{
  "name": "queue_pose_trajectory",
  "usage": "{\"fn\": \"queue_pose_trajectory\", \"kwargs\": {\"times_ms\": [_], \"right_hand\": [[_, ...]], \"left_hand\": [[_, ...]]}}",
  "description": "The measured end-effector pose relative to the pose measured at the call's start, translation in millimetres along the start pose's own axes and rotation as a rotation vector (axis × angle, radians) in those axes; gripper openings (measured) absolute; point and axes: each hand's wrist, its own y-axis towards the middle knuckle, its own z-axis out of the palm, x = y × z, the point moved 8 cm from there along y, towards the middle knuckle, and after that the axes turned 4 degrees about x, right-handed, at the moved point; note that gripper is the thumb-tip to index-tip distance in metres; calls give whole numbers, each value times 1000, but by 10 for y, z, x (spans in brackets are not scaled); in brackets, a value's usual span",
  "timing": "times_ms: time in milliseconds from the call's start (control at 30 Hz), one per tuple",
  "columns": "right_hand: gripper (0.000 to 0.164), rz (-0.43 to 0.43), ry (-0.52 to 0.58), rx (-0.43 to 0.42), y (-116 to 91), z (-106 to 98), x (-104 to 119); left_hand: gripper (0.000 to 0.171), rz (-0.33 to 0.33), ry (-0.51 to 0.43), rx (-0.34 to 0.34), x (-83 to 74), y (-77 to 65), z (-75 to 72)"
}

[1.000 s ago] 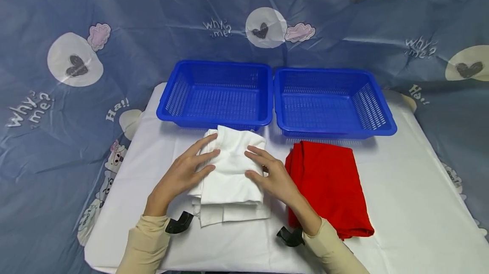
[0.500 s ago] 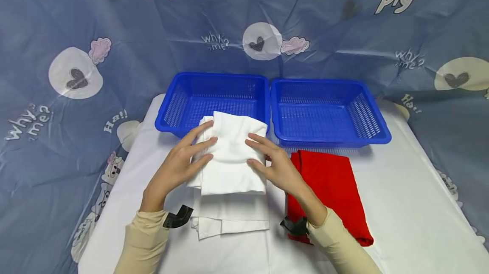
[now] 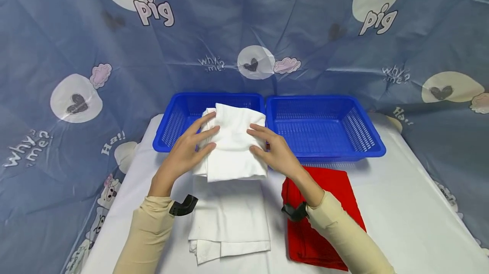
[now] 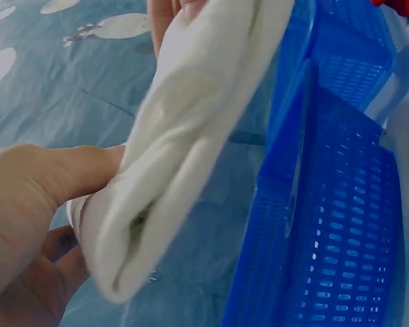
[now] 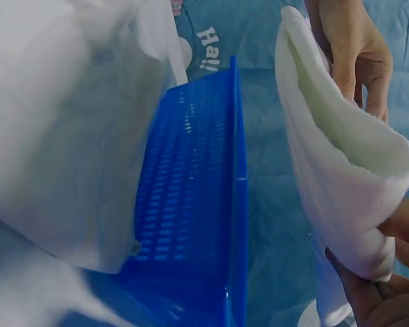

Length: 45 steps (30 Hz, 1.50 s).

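Observation:
A folded white cloth [image 3: 237,151] hangs level between both hands, over the front part of the left blue basket [image 3: 163,134] in the head view. My left hand [image 3: 186,151] grips its left edge, and in the left wrist view the thumb and fingers pinch the thick layered fold [image 4: 177,136]. On the opposite edge, my right hand [image 3: 278,151] holds it the same way; the right wrist view shows that hand [image 5: 388,300] low at the right. A second folded white cloth [image 3: 229,223] lies on the table below. Part of the left basket is hidden by the held cloth.
Beside the left basket stands a second blue basket [image 3: 324,156] with nothing visible in it. A folded red cloth [image 3: 344,197] lies in front of it, partly under the right forearm. White sheeting [image 3: 397,206] covers the table; a printed blue curtain [image 3: 336,53] hangs behind.
Both hands have lifted the upper white cloth off the lower one and carried it forward over the left basket. The lower white cloth is now uncovered. The head view has tilted up.

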Motion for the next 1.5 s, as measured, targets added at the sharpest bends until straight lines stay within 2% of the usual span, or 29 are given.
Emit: {"fn": "queue_pose_trajectory", "kwargs": {"times_ms": [167,433,567,900,1100,1300,1500], "right_hand": [[43,7,-29,35,156,11,-73],[44,4,-44,71,461,16,-203],[43,19,-52,92,612,52,-247],[43,38,-138,159,879,133,-381],[43,89,-213,209,1030,164,-512],[45,144,-200,272,1113,298,-636],[46,191,-233,315,1164,419,-789]], "left_hand": [[47,-34,0,25,160,75,35],[46,-50,-62,52,526,284,95],[46,-80,-73,83,695,346,108],[47,-148,-44,180,948,496,220],[46,-192,-30,213,1115,612,323],[46,-232,-29,249,1304,591,448],[46,-234,-45,283,1406,574,604]]}}
